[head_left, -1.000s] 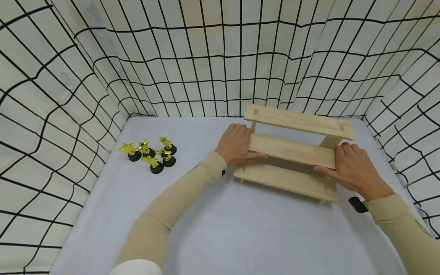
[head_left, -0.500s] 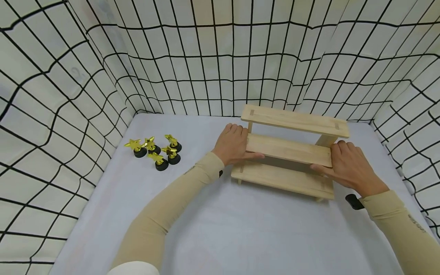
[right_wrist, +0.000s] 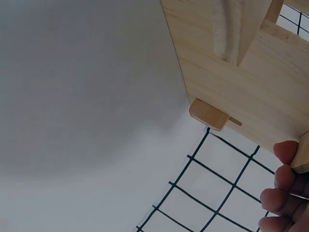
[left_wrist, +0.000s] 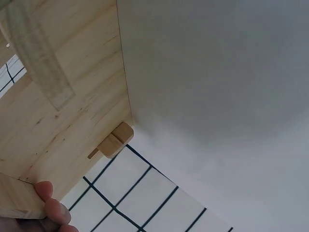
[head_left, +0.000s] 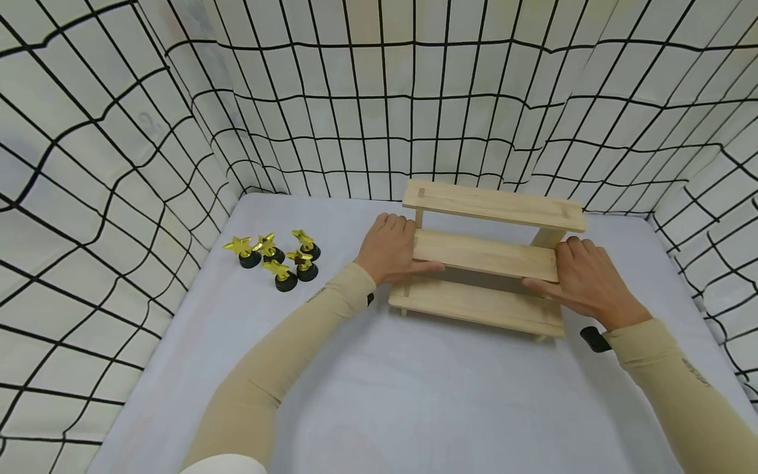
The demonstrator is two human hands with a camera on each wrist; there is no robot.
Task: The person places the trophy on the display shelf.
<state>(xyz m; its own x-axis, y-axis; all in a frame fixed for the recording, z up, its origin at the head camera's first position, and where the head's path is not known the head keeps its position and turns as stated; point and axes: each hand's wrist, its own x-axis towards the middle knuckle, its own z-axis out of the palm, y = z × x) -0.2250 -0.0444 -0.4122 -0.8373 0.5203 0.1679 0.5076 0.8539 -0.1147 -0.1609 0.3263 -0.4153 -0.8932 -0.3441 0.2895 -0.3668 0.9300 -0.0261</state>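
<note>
A three-tier wooden display shelf (head_left: 482,255) stands on the white-covered table, its tiers stepping up toward the back. My left hand (head_left: 389,249) grips the left end of its middle board, thumb along the front edge. At the opposite end of that board, my right hand (head_left: 592,284) holds on in the same way. Fingertips (left_wrist: 57,211) curl round the board's end in the left wrist view. The right wrist view likewise has fingertips (right_wrist: 285,180) at the board's end. Palms are hidden in both wrist views.
Several small gold star trophies (head_left: 285,283) on black bases are grouped at the table's left. Black grid netting (head_left: 379,99) over white walls encloses the back and both sides. The white tablecloth (head_left: 450,401) spreads in front of the shelf.
Both hands have slid the shelf leftward across the table, nearer the trophies, keeping their grip. The head view has shifted slightly, and the trophies stay put on the cloth.
</note>
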